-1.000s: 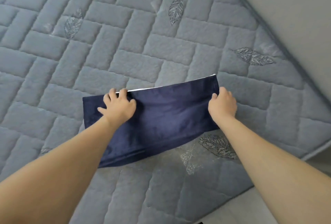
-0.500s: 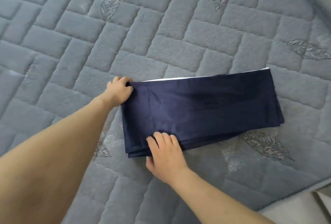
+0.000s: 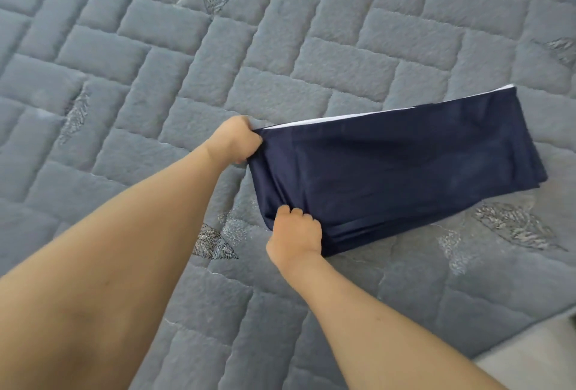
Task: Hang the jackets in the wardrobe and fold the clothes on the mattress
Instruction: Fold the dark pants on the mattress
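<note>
A navy blue garment [image 3: 405, 171], folded into a long rectangle with a thin white edge along its far side, lies on the grey quilted mattress [image 3: 218, 62]. My left hand [image 3: 235, 141] grips the garment's far left corner with curled fingers. At the near left corner, my right hand [image 3: 294, 235] has its fingers curled round the stacked layers. The left end of the garment is slightly lifted and bunched between my hands. The right end lies flat.
The mattress cover has a brick-like quilt pattern with embroidered leaves [image 3: 517, 227]. Its edge runs along the lower right, where a strip of pale floor [image 3: 530, 355] shows. No wardrobe or jacket is in view.
My right hand went from the garment's right end to its near left corner and now grips it. My left hand keeps the far left corner. The left end has lifted slightly.
</note>
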